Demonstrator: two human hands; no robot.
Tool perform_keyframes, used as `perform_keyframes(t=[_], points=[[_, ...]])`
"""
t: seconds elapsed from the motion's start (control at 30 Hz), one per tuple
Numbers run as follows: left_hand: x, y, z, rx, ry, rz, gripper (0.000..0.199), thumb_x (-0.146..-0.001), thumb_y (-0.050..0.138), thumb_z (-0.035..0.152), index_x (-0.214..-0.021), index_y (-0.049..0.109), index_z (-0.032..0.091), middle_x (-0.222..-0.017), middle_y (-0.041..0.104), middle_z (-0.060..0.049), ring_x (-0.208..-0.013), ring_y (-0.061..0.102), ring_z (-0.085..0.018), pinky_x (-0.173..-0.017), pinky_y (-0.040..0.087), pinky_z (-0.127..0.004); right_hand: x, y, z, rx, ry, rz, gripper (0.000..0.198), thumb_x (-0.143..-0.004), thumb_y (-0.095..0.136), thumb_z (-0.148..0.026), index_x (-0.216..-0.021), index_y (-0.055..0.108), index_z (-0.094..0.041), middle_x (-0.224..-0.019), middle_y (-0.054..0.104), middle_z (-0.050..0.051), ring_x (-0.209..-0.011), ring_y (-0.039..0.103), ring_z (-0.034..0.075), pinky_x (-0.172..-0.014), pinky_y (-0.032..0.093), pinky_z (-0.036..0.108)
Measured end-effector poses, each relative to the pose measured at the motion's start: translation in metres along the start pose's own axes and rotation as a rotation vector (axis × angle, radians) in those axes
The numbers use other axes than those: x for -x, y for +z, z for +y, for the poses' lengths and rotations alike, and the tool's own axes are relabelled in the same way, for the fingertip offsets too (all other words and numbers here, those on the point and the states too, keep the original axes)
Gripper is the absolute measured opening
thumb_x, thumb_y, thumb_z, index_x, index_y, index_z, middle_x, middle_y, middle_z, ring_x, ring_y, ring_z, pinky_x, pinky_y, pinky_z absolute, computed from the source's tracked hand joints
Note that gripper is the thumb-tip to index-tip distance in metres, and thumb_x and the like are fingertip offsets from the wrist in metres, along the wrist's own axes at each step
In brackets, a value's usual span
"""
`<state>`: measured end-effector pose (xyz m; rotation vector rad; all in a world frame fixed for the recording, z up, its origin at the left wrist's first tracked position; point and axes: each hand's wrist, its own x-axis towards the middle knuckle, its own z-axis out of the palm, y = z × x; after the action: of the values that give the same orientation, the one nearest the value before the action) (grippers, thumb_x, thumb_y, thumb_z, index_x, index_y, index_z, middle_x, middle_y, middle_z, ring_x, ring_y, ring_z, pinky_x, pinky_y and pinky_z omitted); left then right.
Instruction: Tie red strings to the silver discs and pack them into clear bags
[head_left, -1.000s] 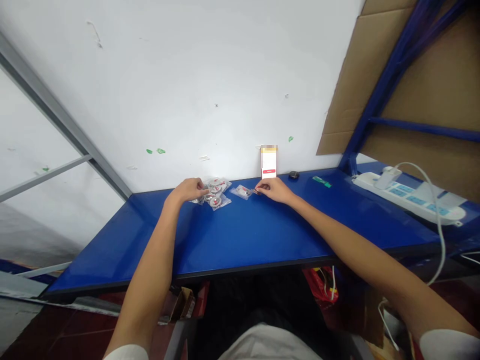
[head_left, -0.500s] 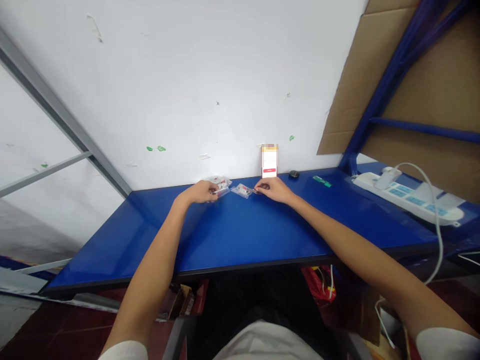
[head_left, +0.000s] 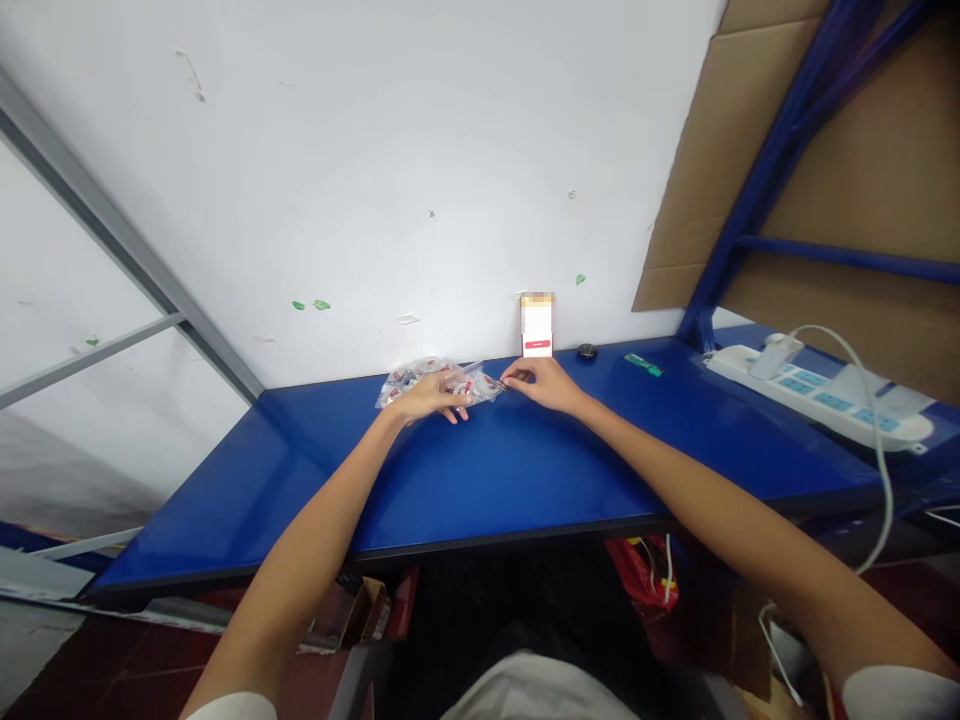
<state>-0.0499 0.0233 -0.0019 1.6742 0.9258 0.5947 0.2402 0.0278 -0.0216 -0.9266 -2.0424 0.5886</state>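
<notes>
My left hand (head_left: 429, 398) has its thumb and fingers closed on a small clear plastic bag (head_left: 475, 380) with silvery and red contents. Under and behind this hand lies a pile of similar clear bags (head_left: 401, 378), partly covered by it. To the right, my right hand (head_left: 549, 384) is pinched at the right end of the held bag. A small dark thing shows at its fingertips, too small to name. Whether those fingertips also touch the bag, I cannot tell. Both hands are over the back of the blue table (head_left: 480, 480).
A phone (head_left: 537, 325) with a lit screen leans against the white wall behind my right hand. Farther right are a round black object (head_left: 586, 351), a green object (head_left: 643, 364) and a white power strip (head_left: 817, 395) with a cable. A blue metal frame (head_left: 750, 190) rises at the right.
My left hand has moved right from the pile, and the bag in it now reaches my right fingertips. Its fingers are more stretched out. The right hand has shifted slightly left.
</notes>
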Motion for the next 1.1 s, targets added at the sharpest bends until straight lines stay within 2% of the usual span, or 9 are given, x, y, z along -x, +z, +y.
perform_keyframes(t=[0.1, 0.23, 0.37, 0.5, 0.63, 0.7, 0.8, 0.9, 1.1], points=[[-0.001, 0.004, 0.005, -0.036, 0.024, 0.012, 0.068, -0.086, 0.084, 0.042, -0.142, 0.056, 0.017, -0.129, 0.069, -0.019, -0.083, 0.078, -0.024, -0.069, 0.066, -0.035, 0.0, 0.0, -0.008, -0.097, 0.007, 0.003, 0.021, -0.093, 0.068, -0.035, -0.099, 0.08, -0.019, -0.091, 0.08, 0.006, -0.08, 0.071, 0.02, -0.077, 0.057, 0.032], [0.001, 0.005, 0.014, -0.039, 0.053, -0.021, 0.053, -0.09, 0.077, 0.05, -0.128, 0.064, 0.016, -0.109, 0.072, -0.013, -0.085, 0.077, -0.024, -0.074, 0.065, -0.037, 0.002, 0.001, -0.017, -0.293, -0.005, -0.081, 0.028, -0.094, 0.071, -0.046, -0.096, 0.078, -0.019, -0.09, 0.078, 0.006, -0.08, 0.07, 0.02, -0.081, 0.057, 0.035], [0.003, 0.007, 0.017, -0.161, 0.072, -0.027, 0.044, -0.092, 0.071, 0.059, -0.102, 0.073, 0.016, -0.087, 0.068, -0.005, -0.073, 0.067, -0.018, -0.066, 0.058, -0.032, 0.005, 0.006, -0.028, -0.379, -0.077, -0.184, 0.028, -0.094, 0.073, -0.048, -0.096, 0.079, -0.02, -0.114, 0.079, 0.009, -0.095, 0.073, 0.022, -0.09, 0.058, 0.038], [0.0, 0.009, 0.014, -0.306, 0.072, 0.113, 0.055, -0.098, 0.055, 0.067, -0.072, 0.062, 0.019, -0.061, 0.051, 0.001, -0.056, 0.047, -0.014, -0.056, 0.041, -0.03, 0.007, 0.009, -0.035, -0.315, -0.033, -0.175, 0.03, -0.096, 0.07, -0.049, -0.098, 0.08, -0.021, -0.135, 0.074, 0.009, -0.09, 0.073, 0.021, -0.087, 0.059, 0.037], [-0.001, 0.009, 0.012, -0.42, 0.091, 0.132, 0.057, -0.1, 0.048, 0.068, -0.073, 0.064, 0.02, -0.061, 0.05, 0.001, -0.057, 0.044, -0.016, -0.057, 0.035, -0.031, 0.007, 0.009, -0.032, -0.325, -0.032, -0.143, 0.03, -0.095, 0.07, -0.049, -0.096, 0.08, -0.02, -0.142, 0.07, 0.011, -0.09, 0.072, 0.021, -0.079, 0.059, 0.035], [-0.001, 0.009, 0.012, -0.477, 0.056, 0.079, 0.059, -0.1, 0.048, 0.068, -0.069, 0.064, 0.021, -0.059, 0.05, 0.0, -0.056, 0.045, -0.016, -0.057, 0.035, -0.031, 0.006, 0.01, -0.029, -0.335, -0.017, -0.151, 0.031, -0.095, 0.07, -0.05, -0.096, 0.079, -0.02, -0.136, 0.074, 0.011, -0.092, 0.072, 0.022, -0.077, 0.058, 0.035], [-0.003, 0.01, 0.01, -0.471, 0.034, 0.028, 0.059, -0.1, 0.049, 0.066, -0.065, 0.065, 0.02, -0.059, 0.057, -0.002, -0.058, 0.053, -0.018, -0.061, 0.042, -0.032, 0.005, 0.013, -0.023, -0.349, 0.027, -0.16, 0.035, -0.095, 0.07, -0.053, -0.098, 0.076, -0.019, -0.112, 0.08, 0.01, -0.084, 0.071, 0.02, -0.07, 0.057, 0.031], [-0.007, 0.012, 0.008, -0.368, 0.071, 0.012, 0.053, -0.101, 0.05, 0.061, -0.08, 0.074, 0.018, -0.075, 0.072, -0.005, -0.069, 0.065, -0.02, -0.071, 0.051, -0.032, 0.003, 0.016, -0.019, -0.392, 0.047, -0.16, 0.037, -0.096, 0.069, -0.055, -0.1, 0.073, -0.018, -0.087, 0.078, 0.006, -0.072, 0.068, 0.017, -0.065, 0.055, 0.029], [-0.005, 0.018, 0.016, -0.33, 0.095, 0.051, 0.044, -0.1, 0.053, 0.053, -0.086, 0.075, 0.017, -0.075, 0.072, -0.004, -0.064, 0.066, -0.018, -0.066, 0.053, -0.03, 0.0, 0.016, -0.017, -0.454, 0.091, -0.144, 0.04, -0.096, 0.069, -0.058, -0.099, 0.071, -0.018, -0.076, 0.074, 0.004, -0.066, 0.069, 0.016, -0.058, 0.051, 0.026]])
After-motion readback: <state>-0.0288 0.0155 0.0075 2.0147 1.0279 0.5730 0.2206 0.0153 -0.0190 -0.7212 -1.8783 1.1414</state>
